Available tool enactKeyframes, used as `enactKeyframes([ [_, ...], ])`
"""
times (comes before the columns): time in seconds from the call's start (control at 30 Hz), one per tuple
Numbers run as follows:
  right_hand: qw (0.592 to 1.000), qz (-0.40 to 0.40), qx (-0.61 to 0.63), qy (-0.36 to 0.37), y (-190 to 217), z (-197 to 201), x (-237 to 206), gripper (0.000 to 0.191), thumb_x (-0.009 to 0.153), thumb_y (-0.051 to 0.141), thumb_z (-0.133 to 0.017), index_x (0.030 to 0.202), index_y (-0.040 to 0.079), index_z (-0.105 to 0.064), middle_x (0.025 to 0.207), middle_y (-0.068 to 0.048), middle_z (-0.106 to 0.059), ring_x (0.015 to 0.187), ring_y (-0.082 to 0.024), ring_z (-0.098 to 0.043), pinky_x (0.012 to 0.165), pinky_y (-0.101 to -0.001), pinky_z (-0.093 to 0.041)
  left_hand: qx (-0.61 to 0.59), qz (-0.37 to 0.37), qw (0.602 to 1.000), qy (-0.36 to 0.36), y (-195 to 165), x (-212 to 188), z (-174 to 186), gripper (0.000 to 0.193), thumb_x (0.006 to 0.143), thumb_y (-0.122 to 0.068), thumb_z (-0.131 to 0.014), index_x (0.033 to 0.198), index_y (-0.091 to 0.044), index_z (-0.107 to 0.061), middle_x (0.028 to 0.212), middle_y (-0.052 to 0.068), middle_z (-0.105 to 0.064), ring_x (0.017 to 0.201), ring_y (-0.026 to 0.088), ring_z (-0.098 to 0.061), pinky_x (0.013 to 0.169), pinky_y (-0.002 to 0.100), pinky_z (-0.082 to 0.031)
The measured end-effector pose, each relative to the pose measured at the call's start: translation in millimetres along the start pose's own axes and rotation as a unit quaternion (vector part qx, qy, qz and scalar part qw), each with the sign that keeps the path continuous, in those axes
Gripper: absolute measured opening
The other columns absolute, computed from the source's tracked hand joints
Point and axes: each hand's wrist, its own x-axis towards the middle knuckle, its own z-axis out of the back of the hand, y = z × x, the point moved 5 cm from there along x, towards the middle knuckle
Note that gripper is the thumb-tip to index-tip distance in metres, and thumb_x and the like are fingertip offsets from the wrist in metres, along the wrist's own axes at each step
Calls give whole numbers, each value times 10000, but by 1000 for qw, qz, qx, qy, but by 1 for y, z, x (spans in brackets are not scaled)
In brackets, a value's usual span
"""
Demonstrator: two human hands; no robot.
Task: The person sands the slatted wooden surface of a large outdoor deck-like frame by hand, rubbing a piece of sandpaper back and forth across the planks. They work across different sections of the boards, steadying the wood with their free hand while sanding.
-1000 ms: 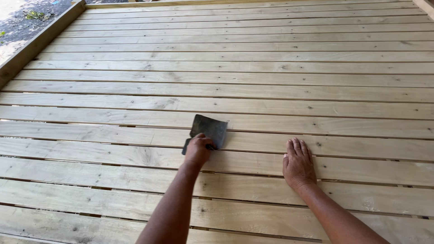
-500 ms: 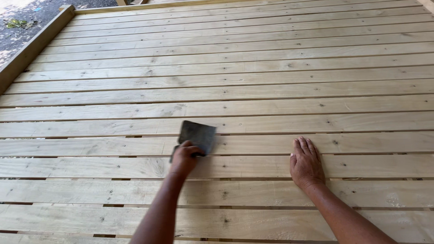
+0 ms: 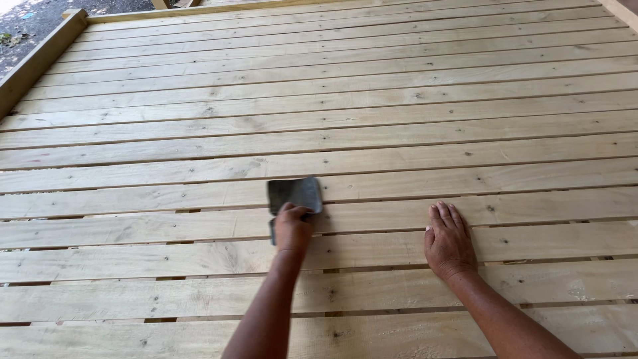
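Note:
My left hand (image 3: 292,227) presses a dark grey sheet of sandpaper (image 3: 296,195) against a pale wooden deck plank (image 3: 166,229), fingers curled over its near edge. The sheet sticks out beyond my fingers, lying flat on the boards. My right hand (image 3: 449,240) rests flat on the same deck to the right, palm down, fingers together and pointing away from me, holding nothing. Both forearms reach in from the bottom of the view.
The deck (image 3: 372,100) is made of long light planks running left to right with narrow gaps. A raised timber border (image 3: 40,60) edges the far left, with dark gravel ground (image 3: 40,16) beyond it. Another beam (image 3: 621,10) sits at the far right corner.
My left hand has slid the sandpaper along the plank, a little to the right relative to the right hand. The right hand stays planted flat on the board.

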Motion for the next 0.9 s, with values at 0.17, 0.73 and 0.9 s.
enactKeyframes([
  [0.17,1000,6,13,-13,-1,2,3,549,985,258,-440,1480,24,-483,1574,-129,-447,1489,-292,-353,1235,-408,-261,-53,-112,985,120,-111,-42,-98,317,738,46,-655,917,-142,-837,977,109,-652,1018,344,-639,895,427,-536],
  [0.73,1000,7,8,-13,-1,5,4,552,965,235,-455,1470,13,-474,1563,-128,-443,1482,-289,-350,1234,-408,-268,96,76,989,-81,66,57,60,207,822,-60,-719,978,-146,-825,1018,77,-687,964,346,-655,837,434,-536],
  [0.9,1000,-2,0,9,-1,6,6,558,970,228,-438,1483,9,-441,1569,-138,-410,1478,-298,-328,1228,-420,-251,43,-55,997,31,-3,47,-18,215,795,-39,-746,946,-167,-827,954,69,-685,923,282,-680,829,385,-555],
])
